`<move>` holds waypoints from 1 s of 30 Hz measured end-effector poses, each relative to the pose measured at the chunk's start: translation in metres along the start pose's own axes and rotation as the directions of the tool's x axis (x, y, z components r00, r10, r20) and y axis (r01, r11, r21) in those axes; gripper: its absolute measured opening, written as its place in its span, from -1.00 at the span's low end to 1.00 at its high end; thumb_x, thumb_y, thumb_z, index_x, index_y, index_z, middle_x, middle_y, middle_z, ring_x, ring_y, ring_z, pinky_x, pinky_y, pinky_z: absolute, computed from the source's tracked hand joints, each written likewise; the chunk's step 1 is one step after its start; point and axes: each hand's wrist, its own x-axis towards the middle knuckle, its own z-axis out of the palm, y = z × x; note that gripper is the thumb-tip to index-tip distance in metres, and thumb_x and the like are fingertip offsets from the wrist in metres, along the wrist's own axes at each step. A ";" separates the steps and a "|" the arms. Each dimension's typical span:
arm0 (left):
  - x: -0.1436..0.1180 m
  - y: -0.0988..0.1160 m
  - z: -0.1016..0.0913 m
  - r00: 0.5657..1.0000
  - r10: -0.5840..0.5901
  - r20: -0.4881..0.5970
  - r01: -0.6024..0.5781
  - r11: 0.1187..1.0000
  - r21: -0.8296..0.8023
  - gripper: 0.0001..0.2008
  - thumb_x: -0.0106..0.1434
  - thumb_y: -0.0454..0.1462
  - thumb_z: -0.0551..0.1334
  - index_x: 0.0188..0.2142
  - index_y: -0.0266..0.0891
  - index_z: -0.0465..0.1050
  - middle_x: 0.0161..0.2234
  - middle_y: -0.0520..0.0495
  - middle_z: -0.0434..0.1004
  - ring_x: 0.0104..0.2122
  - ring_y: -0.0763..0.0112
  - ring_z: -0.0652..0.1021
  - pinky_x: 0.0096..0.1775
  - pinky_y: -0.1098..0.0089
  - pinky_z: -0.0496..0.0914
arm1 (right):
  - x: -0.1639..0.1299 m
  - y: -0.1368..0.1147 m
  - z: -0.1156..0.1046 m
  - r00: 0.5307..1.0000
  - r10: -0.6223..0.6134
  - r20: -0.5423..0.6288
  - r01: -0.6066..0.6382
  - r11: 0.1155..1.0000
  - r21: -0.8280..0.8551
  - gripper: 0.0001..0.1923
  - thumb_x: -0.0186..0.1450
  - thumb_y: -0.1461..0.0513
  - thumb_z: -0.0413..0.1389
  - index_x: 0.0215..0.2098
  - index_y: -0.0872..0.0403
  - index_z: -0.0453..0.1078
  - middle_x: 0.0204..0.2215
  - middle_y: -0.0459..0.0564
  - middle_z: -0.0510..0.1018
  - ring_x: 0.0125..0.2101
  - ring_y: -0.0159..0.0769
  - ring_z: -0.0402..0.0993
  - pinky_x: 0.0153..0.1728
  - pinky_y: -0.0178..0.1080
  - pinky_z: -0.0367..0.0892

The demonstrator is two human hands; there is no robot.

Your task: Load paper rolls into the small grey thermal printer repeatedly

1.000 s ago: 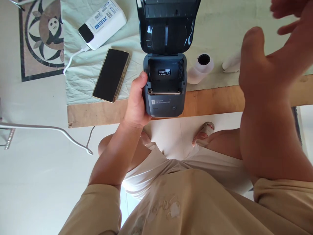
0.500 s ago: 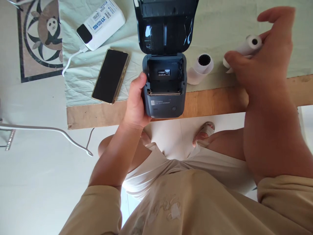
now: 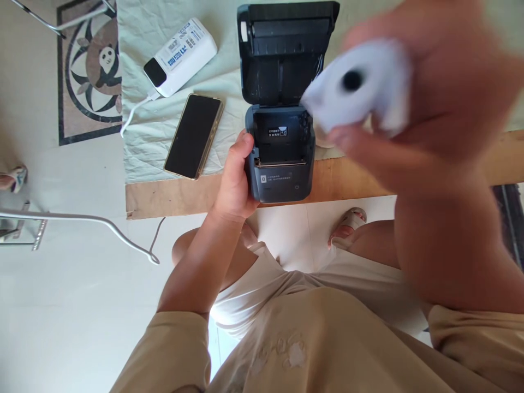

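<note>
My left hand (image 3: 237,180) grips the left side of a small dark label printer (image 3: 280,183) at the table's front edge, thumb along its rim. The printer's black lid (image 3: 282,60) is swung up and back, so the bare paper bay shows. Raised to the right of the lid, my right hand (image 3: 434,103) is closed around a white paper roll (image 3: 370,82) with a dark core hole. Both are blurred by motion. A loose end of the roll points toward the printer. The second paper roll, beside the printer, is mostly hidden behind my right hand.
Left of the printer lie a phone (image 3: 194,136) with a dark screen and a white power bank (image 3: 184,57) with a cable plugged in. A pale green cloth (image 3: 147,158) covers the table up to its wooden front edge (image 3: 176,196). Another person's foot (image 3: 16,179) shows at far left.
My right hand has lifted the paper roll off the cloth and brought it left, up close to the camera. My left hand still holds the printer. The whole view has shifted slightly.
</note>
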 end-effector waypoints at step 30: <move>-0.007 0.001 -0.003 0.994 0.107 0.011 -0.107 0.986 0.124 -0.83 0.26 -0.21 0.41 -0.19 -0.13 0.51 -0.29 0.00 0.51 -0.32 0.36 0.55 -0.26 0.34 0.43 | -0.015 -0.005 0.026 0.863 -0.459 0.210 0.468 0.884 0.008 -0.80 0.37 0.07 0.19 -0.38 -0.05 0.42 -0.28 -0.15 0.65 -0.15 -0.23 0.58 -0.09 -0.01 0.44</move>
